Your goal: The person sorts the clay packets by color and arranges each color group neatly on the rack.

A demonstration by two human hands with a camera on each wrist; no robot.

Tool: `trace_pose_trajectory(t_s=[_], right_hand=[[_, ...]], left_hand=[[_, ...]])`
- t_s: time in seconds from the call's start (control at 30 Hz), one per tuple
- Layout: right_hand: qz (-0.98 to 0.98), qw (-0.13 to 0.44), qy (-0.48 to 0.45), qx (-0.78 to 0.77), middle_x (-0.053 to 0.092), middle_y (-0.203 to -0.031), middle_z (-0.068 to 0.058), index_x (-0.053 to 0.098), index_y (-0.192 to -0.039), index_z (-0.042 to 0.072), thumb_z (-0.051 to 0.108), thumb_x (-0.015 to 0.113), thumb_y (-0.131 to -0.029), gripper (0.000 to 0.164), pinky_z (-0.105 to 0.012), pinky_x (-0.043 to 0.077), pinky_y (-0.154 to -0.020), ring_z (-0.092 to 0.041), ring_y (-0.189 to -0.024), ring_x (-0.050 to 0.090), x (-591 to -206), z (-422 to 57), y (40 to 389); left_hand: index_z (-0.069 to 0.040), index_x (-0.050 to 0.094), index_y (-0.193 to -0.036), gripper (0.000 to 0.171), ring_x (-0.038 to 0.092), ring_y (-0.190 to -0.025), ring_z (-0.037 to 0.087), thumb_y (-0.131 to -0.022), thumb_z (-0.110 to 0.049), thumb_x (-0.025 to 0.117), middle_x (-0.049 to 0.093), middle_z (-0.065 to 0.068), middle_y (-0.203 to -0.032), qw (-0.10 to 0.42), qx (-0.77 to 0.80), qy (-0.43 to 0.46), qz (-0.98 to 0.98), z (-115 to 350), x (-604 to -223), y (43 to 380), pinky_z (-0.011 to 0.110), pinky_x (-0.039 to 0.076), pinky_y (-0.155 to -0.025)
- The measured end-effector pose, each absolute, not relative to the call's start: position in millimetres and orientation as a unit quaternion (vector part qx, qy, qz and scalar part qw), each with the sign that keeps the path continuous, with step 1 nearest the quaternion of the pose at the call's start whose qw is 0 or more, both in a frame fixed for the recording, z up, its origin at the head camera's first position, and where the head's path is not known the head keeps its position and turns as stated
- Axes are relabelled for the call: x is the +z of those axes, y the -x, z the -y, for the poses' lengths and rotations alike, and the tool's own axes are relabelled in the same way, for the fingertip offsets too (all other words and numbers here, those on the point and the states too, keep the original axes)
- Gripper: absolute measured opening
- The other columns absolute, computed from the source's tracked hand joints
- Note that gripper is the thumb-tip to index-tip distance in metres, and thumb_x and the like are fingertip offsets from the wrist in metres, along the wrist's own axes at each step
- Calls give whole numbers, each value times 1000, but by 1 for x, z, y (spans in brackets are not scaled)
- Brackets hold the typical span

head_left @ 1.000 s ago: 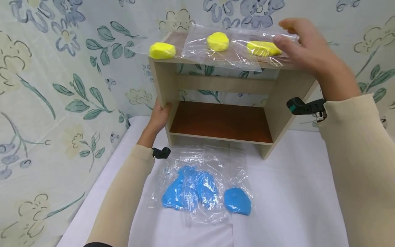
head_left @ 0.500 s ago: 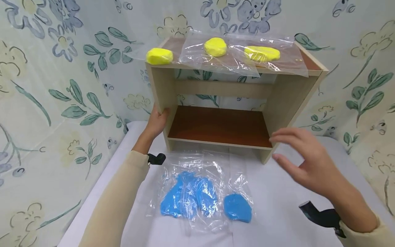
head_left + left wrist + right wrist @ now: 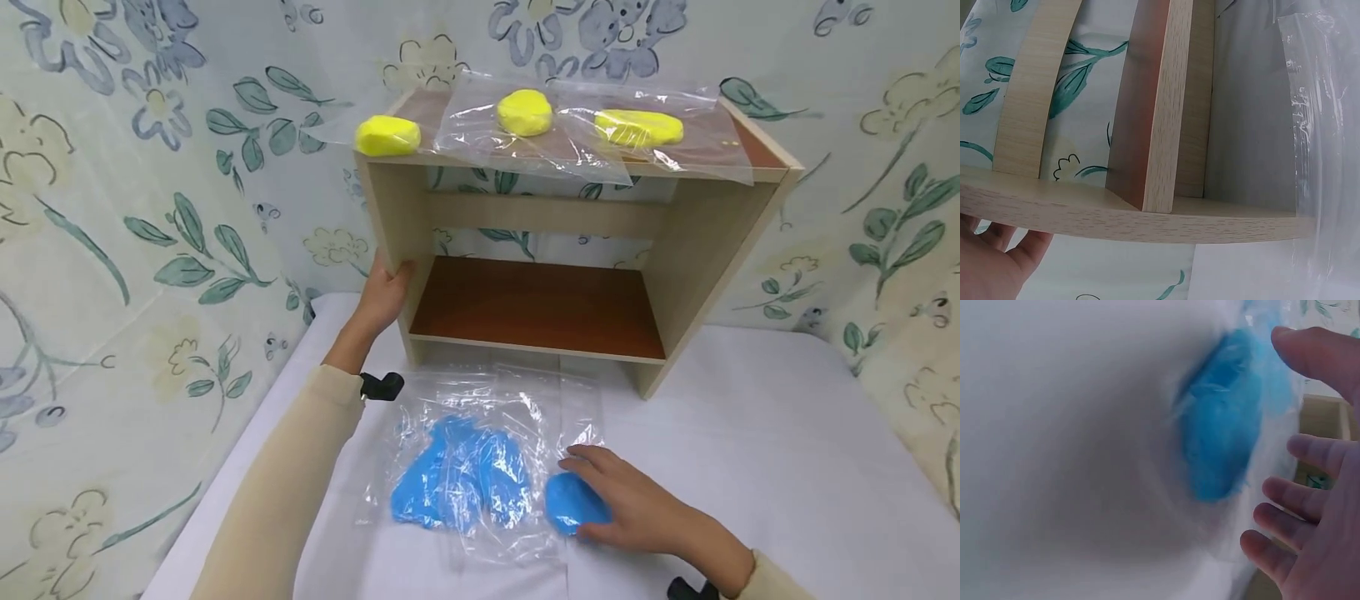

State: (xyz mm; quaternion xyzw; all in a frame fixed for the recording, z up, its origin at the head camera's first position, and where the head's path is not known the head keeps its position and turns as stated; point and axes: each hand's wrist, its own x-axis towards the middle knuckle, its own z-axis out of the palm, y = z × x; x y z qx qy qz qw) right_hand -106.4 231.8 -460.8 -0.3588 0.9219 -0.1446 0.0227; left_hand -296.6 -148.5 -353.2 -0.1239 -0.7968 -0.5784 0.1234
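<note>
My left hand (image 3: 384,296) grips the left side panel of a small wooden shelf (image 3: 547,354). In the left wrist view, fingers (image 3: 1029,253) lie against the outer face of that panel (image 3: 1222,228). My right hand (image 3: 630,500) is over a blue lump of clay (image 3: 572,502) in a clear plastic bag, thumb and fingers spread to either side. The right wrist view shows this blue lump (image 3: 1222,425) beside the spread fingers, with no clear grip on it. More bagged blue clay (image 3: 461,475) lies just to the left.
Three yellow clay lumps, left (image 3: 387,136), middle (image 3: 524,113) and right (image 3: 639,128), lie in clear bags along the shelf's top. Below is a brown lower board (image 3: 540,304). White cloth (image 3: 772,450) covers the table, and floral fabric (image 3: 225,183) hangs behind.
My right hand has come down from the right end of the shelf top, past its right side, to the right blue lump. My left hand keeps holding the shelf's side.
</note>
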Motion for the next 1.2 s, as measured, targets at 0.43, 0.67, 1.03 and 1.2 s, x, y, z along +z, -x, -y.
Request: trace_pose_trajectory(t_s=[0.43, 0.67, 1.03, 1.2], right_hand=[[-931, 58, 347, -98, 52, -144, -4, 51, -143, 19, 55, 75, -77, 78, -52, 49, -99, -25, -132, 49, -469, -225, 110], [-946, 57, 300, -110, 52, -142, -7, 50, -143, 16, 49, 78, -76, 80, -55, 49, -97, -29, -131, 49, -469, -230, 113], [-922, 22, 347, -172, 53, -141, -12, 56, -138, 15, 37, 76, -83, 62, -51, 53, -96, -34, -129, 53, -466, -242, 119], [-922, 29, 341, -180, 50, -143, -14, 55, -138, 16, 45, 80, -77, 72, -53, 55, -92, -36, -130, 51, -472, -239, 118]], left_hand=[[-7, 16, -155, 57, 36, -142, 40, -103, -10, 40, 34, 25, -152, 104, -578, 114, 802, 139, -327, 269, 58, 29, -118], [-5, 18, -154, 56, 37, -139, 40, -102, -7, 39, 35, 26, -150, 104, -581, 118, 799, 141, -325, 273, 59, 31, -117], [-7, 18, -154, 57, 36, -140, 41, -102, -7, 39, 33, 25, -152, 112, -588, 126, 791, 143, -325, 274, 60, 29, -116], [-8, 16, -155, 57, 34, -142, 41, -102, -9, 38, 32, 25, -153, 103, -587, 118, 794, 142, -330, 272, 61, 29, -117]])
